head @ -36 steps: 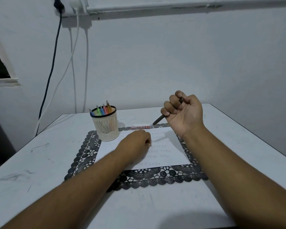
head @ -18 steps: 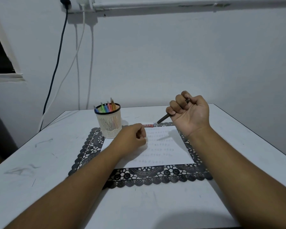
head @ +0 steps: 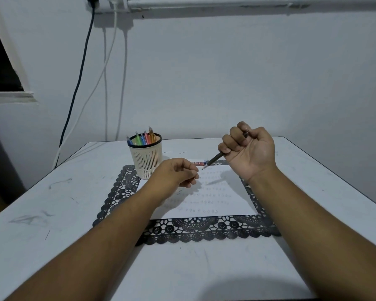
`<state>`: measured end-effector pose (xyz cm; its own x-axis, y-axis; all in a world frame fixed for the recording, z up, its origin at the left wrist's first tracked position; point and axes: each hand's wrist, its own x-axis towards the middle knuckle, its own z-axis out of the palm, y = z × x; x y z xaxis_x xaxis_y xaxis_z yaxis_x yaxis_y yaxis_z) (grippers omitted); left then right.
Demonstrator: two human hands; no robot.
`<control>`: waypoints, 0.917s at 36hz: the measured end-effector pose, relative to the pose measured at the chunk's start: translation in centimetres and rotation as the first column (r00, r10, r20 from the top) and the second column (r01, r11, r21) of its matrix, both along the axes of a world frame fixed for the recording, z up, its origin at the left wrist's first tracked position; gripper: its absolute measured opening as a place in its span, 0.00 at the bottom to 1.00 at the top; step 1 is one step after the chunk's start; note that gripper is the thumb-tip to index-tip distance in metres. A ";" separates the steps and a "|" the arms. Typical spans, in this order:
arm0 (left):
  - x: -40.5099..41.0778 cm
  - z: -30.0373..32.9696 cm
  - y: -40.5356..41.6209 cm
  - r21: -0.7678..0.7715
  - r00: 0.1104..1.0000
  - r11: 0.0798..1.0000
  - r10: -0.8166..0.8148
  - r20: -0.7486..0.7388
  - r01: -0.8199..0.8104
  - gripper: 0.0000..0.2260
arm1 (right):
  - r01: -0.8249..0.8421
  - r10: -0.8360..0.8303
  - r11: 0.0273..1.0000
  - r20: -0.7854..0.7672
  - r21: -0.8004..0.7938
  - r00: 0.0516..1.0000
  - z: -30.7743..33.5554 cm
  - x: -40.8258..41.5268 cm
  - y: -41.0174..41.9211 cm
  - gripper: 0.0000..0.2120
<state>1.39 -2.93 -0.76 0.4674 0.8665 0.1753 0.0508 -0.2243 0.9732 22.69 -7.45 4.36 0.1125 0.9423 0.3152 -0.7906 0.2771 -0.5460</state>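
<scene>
The right hand [head: 250, 153] is raised above the far right corner of the sheet [head: 226, 192], palm turned toward the person, its fingers wrapped in a fist round a pencil [head: 214, 160] whose tip points down and to the left, off the paper. The left hand [head: 175, 175] lies low over the sheet's left part with fingers loosely curled and nothing visible in them. The step looks like a pause between lines of writing, since faint rows of marks already cover the page. The next move would call for turning the right wrist over, shifting the pencil from the fist into a writing hold, and lowering the tip to an unfilled row while the left hand steadies the paper. The sheet sits on a black lace mat [head: 204, 232], whose border shows nearer the person and to the right of the right wrist. A cup [head: 147, 161] of pens stands just left of the left hand, and a small red-and-blue bar [head: 199, 163] lies just past its fingertips; both crowd that side. To the right of the right hand the table [head: 334, 192] offers room for the elbow to swing.
</scene>
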 end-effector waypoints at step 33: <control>0.9 -0.5 -0.3 -0.209 0.986 0.976 -0.030 0.161 0.064 0.09 | -0.019 0.019 1.000 -0.007 -0.007 1.000 0.1 -0.1 -0.2 0.02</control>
